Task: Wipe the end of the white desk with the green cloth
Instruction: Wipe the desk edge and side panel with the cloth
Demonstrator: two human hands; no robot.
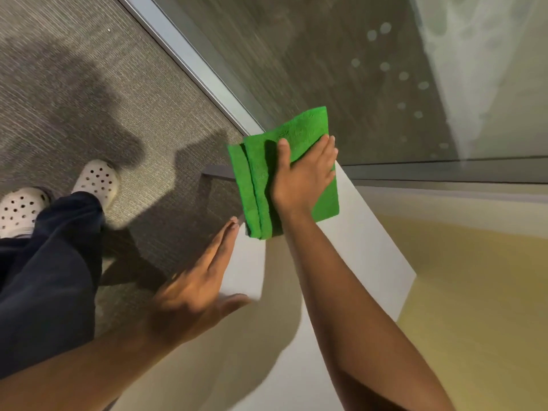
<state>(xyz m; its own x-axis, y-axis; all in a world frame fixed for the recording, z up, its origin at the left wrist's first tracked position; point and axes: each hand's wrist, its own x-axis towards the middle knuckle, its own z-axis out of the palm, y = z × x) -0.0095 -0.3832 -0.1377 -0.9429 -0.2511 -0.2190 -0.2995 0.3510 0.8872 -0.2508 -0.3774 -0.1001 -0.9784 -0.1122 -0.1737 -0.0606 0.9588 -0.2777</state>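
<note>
A folded green cloth (261, 173) lies flat on the far end of the white desk (367, 250), partly hanging past its end edge. My right hand (302, 176) presses palm-down on the cloth with fingers spread over it. My left hand (201, 280) rests flat and open along the desk's left edge, fingers straight, nearer to me than the cloth and not touching it. It is slightly blurred.
Grey carpet (89, 84) lies left of the desk, where my legs in dark trousers and white perforated clogs (98, 179) stand. A glass wall with a metal floor rail (189, 60) runs just beyond the desk's end. A yellow surface (474, 292) is at right.
</note>
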